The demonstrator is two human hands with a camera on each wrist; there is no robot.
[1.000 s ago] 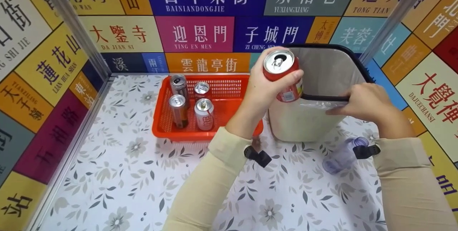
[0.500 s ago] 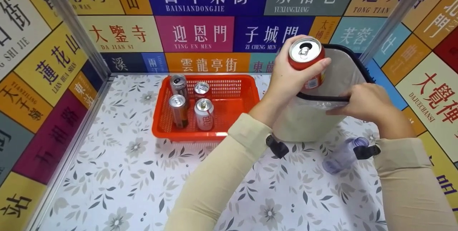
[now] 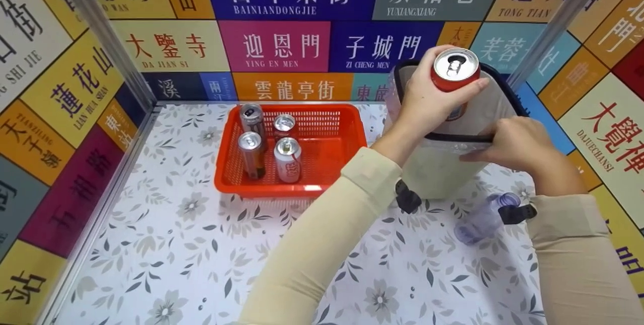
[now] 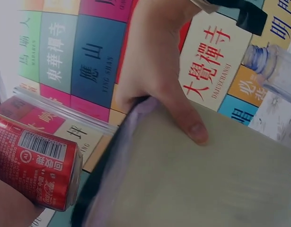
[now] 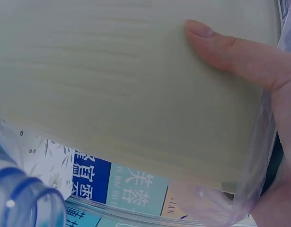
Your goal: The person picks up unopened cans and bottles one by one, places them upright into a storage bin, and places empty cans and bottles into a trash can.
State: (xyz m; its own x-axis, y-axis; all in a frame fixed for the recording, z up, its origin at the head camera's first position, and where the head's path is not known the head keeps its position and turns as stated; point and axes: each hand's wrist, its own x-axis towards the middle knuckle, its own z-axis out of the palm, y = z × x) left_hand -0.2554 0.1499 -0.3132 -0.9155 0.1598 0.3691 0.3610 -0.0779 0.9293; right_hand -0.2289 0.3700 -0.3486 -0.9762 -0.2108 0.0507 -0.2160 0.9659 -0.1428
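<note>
My left hand grips a red soda can with its opened top facing up, over the mouth of a pale trash bin with a black rim. In the left wrist view the can shows a barcode and white print. My right hand holds the bin's near right rim, thumb on the outer wall and fingers hidden inside. A clear plastic liner folds over that rim beside my right hand in the right wrist view.
Left of the bin, a red plastic basket holds several upright cans, among them a white can. A clear plastic bottle lies on the flowered tablecloth below my right wrist. Sign-covered walls stand around the table.
My left hand has carried the soda can rightward, from beside the bin's left edge to over its mouth. My right hand has stayed on the rim.
</note>
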